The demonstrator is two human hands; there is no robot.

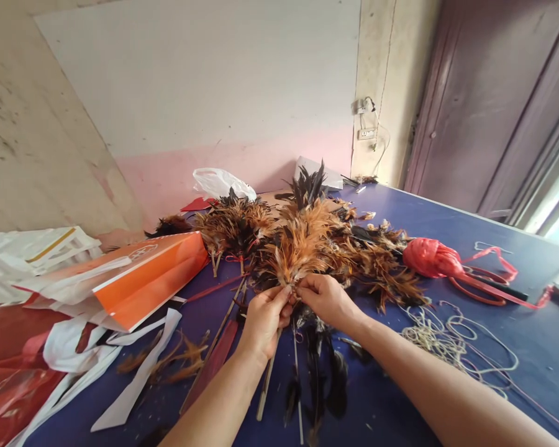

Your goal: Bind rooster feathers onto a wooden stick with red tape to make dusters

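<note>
A feather duster (302, 239) with brown-orange feathers and a black tip lies ahead of me, its wooden stick (266, 379) pointing back toward my body. My left hand (268, 313) is closed around the lower end of the feathers, where they meet the stick. Right beside it, my right hand (323, 298) pinches at the same spot, fingertips nearly touching the left thumb. Whatever thin piece may lie between the fingertips is hidden. Loose black feathers (338, 385) lie just below the hands.
A second feather bundle (235, 226) stands behind left, near an orange paper bag (151, 282). More brown feathers (382, 261) are piled to the right. Beyond them are a ball of red plastic ribbon (431, 257), scissors (484, 288) and tangled string (442, 338) on the blue table (531, 347).
</note>
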